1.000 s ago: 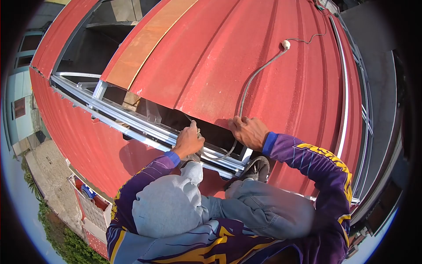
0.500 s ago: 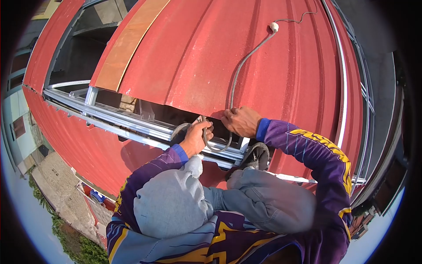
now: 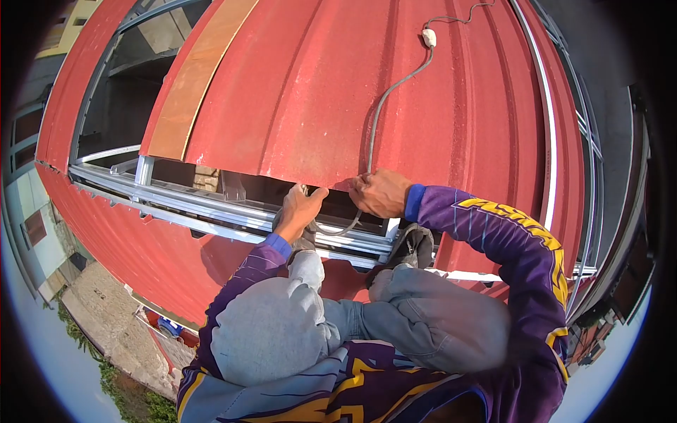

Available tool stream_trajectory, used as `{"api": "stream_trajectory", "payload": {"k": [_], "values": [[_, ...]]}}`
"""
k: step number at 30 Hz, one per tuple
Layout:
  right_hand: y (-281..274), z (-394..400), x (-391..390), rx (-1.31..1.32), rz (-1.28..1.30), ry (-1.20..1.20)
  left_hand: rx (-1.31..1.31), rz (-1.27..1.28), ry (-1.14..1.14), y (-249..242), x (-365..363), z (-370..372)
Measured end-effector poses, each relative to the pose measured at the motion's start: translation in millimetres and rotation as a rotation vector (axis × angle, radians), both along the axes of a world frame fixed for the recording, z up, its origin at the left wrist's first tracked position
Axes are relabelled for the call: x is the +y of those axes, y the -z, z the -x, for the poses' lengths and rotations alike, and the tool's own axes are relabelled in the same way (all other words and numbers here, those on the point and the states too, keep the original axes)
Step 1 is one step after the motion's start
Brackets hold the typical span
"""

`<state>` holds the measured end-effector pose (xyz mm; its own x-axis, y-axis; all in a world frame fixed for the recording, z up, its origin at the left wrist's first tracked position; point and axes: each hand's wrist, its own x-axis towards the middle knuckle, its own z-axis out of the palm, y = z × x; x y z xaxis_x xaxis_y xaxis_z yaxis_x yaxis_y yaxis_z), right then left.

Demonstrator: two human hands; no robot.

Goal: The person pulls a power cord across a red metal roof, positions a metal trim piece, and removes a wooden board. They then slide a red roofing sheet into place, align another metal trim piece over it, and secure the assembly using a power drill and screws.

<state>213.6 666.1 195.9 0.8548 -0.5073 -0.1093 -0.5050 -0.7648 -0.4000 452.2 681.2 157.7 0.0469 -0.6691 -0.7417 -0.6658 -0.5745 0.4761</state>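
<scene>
A grey electrical cable (image 3: 383,106) runs down the red roofing sheet (image 3: 310,106) from a white plug-like piece (image 3: 429,37). Where it reaches the sheet's lower edge, my right hand (image 3: 381,194) is closed around it. My left hand (image 3: 300,211) is also closed on the cable, with its fingertips pinched close to that edge. Between both hands the cable sags in a shallow loop above the metal framing. What the cable does inside my left fingers is hidden.
Silver metal framing (image 3: 190,204) crosses an open gap below the sheet, with my shoe (image 3: 415,247) against it. An orange-brown strip (image 3: 201,81) lies along the sheet's left side, beside a large dark opening (image 3: 130,88). Another red panel (image 3: 141,243) slopes away below. The ground lies far beneath.
My left hand has shifted slightly left, and its fingers now face the sheet's edge. The cable loop between my hands hangs shallower. My right hand keeps its hold, a little further left in view.
</scene>
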Motion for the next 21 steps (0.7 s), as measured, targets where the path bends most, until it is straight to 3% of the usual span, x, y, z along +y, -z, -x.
{"api": "stream_trajectory", "payload": {"k": [1,4,6,7,9,11,14,19,21], "values": [[-1.5,0.4,1.5,0.001,-0.004,0.004,-0.166,0.203,0.176,-2.2,-1.7,-3.0],[-2.9,-2.1,-4.3,0.039,-0.025,-0.032,-0.103,0.014,0.086,-13.3,-17.1,-19.7],[-2.1,-2.7,-2.9,0.036,-0.036,-0.03,0.318,-0.298,-0.81,-15.0,-22.2,-31.8],[-0.7,-4.8,-0.3,0.036,-0.037,-0.02,0.316,-0.301,-0.8,-11.2,-21.0,-36.7],[0.6,-4.0,-0.9,0.034,-0.005,-0.042,0.457,-0.145,-1.151,11.7,-22.6,-37.5],[-1.2,-3.8,-0.6,0.015,0.064,-0.07,0.596,-0.174,-1.239,28.3,-34.8,-53.2],[3.5,-1.3,6.0,-0.025,0.106,-0.04,0.468,-0.134,-1.19,14.2,-53.4,-38.8],[16.2,3.4,29.9,-0.198,-0.011,0.207,0.453,-0.055,-1.121,11.2,-51.5,-46.7],[-7.2,10.0,41.2,-0.193,-0.034,0.275,0.472,0.012,-1.097,3.5,-51.8,-47.7]]}}
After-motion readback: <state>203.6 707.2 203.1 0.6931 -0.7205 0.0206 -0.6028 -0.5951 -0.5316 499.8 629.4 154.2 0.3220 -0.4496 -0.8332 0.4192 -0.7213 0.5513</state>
